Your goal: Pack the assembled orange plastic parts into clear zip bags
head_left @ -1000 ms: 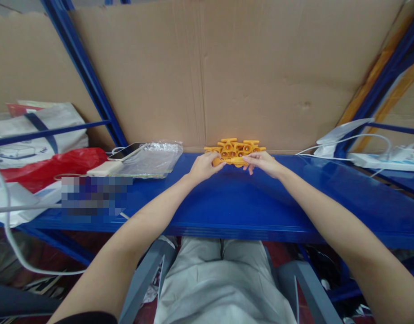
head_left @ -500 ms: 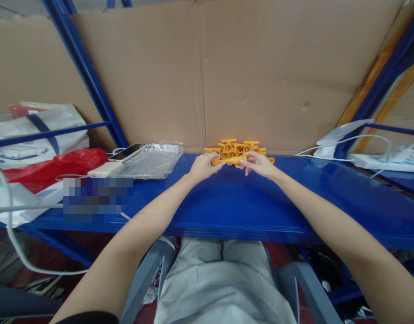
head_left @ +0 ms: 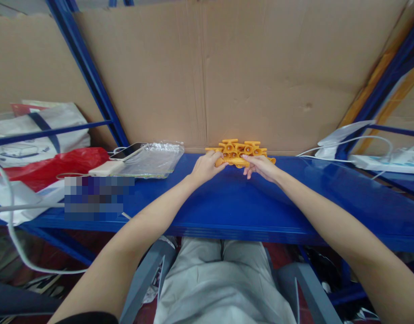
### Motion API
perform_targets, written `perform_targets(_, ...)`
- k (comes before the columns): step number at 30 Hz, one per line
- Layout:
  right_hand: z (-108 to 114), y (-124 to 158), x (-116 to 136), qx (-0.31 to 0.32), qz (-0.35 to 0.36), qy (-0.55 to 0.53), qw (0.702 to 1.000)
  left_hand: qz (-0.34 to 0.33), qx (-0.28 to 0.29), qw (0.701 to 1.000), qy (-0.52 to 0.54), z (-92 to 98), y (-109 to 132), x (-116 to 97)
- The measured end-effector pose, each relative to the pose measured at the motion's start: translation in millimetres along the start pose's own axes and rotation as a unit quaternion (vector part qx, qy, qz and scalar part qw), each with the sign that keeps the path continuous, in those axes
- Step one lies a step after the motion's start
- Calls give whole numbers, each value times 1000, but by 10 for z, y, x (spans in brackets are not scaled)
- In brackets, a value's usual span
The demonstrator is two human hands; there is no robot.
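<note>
My left hand (head_left: 206,166), just right of the frame's centre, has its fingers closed on one end of a yellow piece (head_left: 235,160). My right hand (head_left: 263,167) pinches the other end between thumb and finger, its remaining fingers loosely curled below. The piece lies sideways between them, in front of a yellow pile (head_left: 249,149) on the blue table (head_left: 227,202), against the cardboard (head_left: 260,67) filling the upper frame.

Yellow-orange pieces (head_left: 234,154) (plain blue tabletop (head_left: 233,202))
</note>
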State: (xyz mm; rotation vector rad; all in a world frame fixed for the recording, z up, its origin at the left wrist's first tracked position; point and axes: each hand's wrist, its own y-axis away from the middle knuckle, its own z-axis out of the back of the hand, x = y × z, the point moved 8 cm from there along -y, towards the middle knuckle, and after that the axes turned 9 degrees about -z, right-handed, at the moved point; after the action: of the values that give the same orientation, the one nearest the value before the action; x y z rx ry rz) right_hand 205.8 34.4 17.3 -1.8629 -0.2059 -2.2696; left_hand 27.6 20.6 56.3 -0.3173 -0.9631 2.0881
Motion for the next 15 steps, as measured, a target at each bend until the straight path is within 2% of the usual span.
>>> perform_targets(9,-15,10,-66,20,-59,-15,998,9,-6,1000,22,-51,-3,80)
perform_targets(15,-10,28,-54,-8,-79,-62,995,27,-3,999,27,-58,2,149)
